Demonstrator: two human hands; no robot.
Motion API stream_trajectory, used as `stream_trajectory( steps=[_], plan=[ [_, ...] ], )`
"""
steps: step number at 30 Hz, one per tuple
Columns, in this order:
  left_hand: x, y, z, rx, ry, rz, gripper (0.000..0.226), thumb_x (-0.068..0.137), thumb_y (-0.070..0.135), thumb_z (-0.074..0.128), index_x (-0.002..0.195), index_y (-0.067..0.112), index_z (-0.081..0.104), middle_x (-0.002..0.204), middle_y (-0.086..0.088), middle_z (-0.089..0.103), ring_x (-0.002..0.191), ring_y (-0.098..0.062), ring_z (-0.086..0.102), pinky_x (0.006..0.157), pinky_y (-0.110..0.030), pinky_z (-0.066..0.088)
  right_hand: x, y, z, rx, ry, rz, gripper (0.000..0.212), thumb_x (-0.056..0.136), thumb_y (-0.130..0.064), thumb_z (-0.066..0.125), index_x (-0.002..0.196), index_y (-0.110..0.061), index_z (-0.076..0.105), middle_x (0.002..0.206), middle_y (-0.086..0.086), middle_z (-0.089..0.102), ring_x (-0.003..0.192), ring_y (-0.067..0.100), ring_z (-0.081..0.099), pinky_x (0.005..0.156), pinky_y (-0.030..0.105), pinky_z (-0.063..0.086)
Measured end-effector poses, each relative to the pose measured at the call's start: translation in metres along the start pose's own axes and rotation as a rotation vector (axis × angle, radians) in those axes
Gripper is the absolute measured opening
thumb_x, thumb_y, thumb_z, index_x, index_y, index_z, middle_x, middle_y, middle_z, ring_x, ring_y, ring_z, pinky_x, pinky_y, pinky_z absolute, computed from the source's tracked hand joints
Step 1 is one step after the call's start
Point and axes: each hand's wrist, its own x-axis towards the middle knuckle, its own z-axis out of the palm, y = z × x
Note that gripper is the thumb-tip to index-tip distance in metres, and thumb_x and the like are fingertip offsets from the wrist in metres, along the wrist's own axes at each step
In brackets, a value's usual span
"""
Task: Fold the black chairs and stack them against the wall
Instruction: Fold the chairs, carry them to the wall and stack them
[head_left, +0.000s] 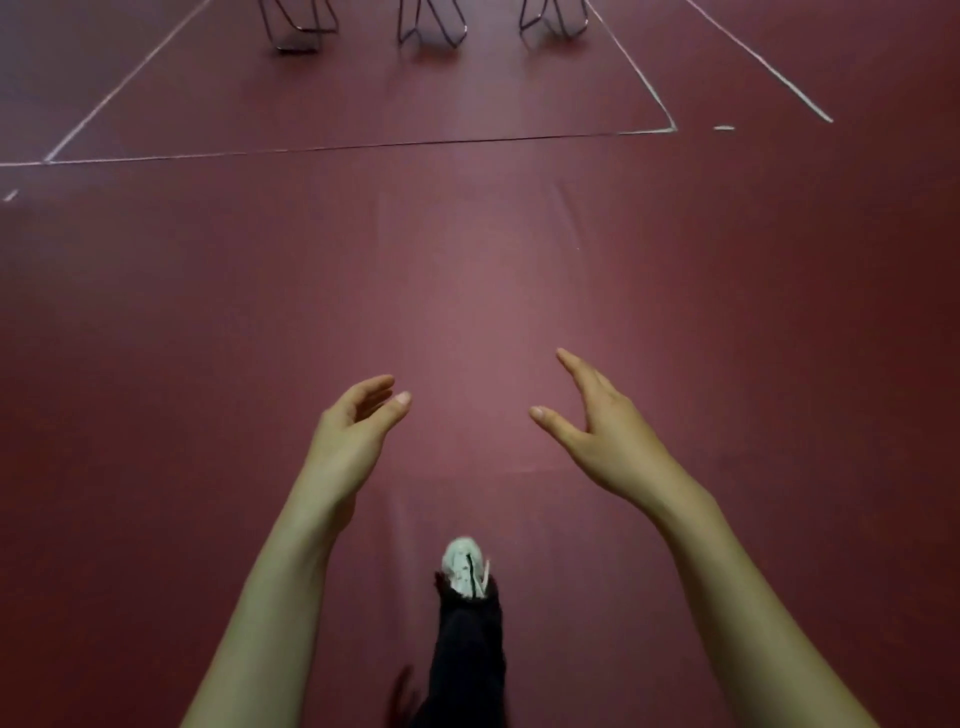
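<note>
Three chairs stand in a row at the top edge, far ahead of me; only their metal legs show: a left chair, a middle chair and a right chair. Seats and backs are cut off by the frame. My left hand reaches forward over the floor with relaxed fingers and holds nothing. My right hand is stretched out beside it, fingers straight and thumb spread, also holding nothing. Both hands are well short of the chairs.
Dark red floor fills the view, marked with white lines that box in the chair area. My foot in a white shoe and dark trouser leg steps forward at the bottom centre.
</note>
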Motion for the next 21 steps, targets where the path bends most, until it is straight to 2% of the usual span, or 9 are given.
stream_trajectory(
  steps=[5, 8, 10, 16, 21],
  plan=[
    [0.187, 0.054, 0.000, -0.003, 0.032, -0.010, 0.030, 0.091, 0.013, 0.063, 0.121, 0.011, 0.061, 0.115, -0.006, 0.064, 0.107, -0.012, 0.057, 0.101, -0.030, 0.043, 0.190, -0.006, -0.015, -0.059, 0.019, -0.019, 0.070, 0.093, -0.033, 0.058, 0.151, -0.016, 0.022, 0.155, 0.001, 0.027, 0.143, 0.012, 0.022, 0.107, 0.010, 0.010],
    [0.280, 0.101, 0.005, -0.032, 0.051, 0.012, 0.021, 0.091, 0.014, 0.064, 0.113, 0.015, 0.064, 0.104, 0.001, 0.065, 0.105, -0.011, 0.058, 0.100, -0.033, 0.044, 0.288, -0.012, -0.036, -0.064, 0.040, -0.020, 0.067, 0.092, -0.033, 0.059, 0.149, -0.018, 0.028, 0.153, 0.000, 0.032, 0.142, 0.011, 0.025, 0.109, 0.014, 0.014],
    [0.342, 0.126, 0.012, -0.066, 0.049, 0.015, 0.017, 0.091, 0.012, 0.063, 0.108, 0.016, 0.064, 0.101, 0.002, 0.065, 0.105, -0.013, 0.059, 0.097, -0.033, 0.045, 0.355, -0.010, -0.045, -0.057, 0.041, -0.024, 0.065, 0.092, -0.033, 0.060, 0.148, -0.019, 0.030, 0.152, -0.002, 0.034, 0.141, 0.010, 0.027, 0.107, 0.011, 0.014],
    [0.558, 0.180, 0.052, -0.088, 0.035, 0.012, 0.011, 0.092, 0.012, 0.062, 0.096, 0.021, 0.065, 0.106, -0.004, 0.065, 0.108, -0.017, 0.059, 0.094, -0.034, 0.046, 0.577, 0.020, -0.070, -0.048, 0.077, -0.013, 0.062, 0.092, -0.033, 0.059, 0.147, -0.022, 0.032, 0.151, -0.003, 0.035, 0.140, 0.011, 0.029, 0.103, 0.012, 0.016],
    [0.734, 0.245, 0.083, -0.122, 0.028, 0.017, 0.013, 0.092, 0.010, 0.061, 0.095, 0.022, 0.065, 0.104, -0.003, 0.066, 0.109, -0.019, 0.060, 0.088, -0.029, 0.047, 0.777, 0.018, -0.104, -0.076, 0.074, -0.068, 0.061, 0.091, -0.029, 0.061, 0.145, -0.016, 0.035, 0.149, 0.001, 0.038, 0.138, 0.011, 0.033, 0.100, 0.003, 0.012]
  ],
)
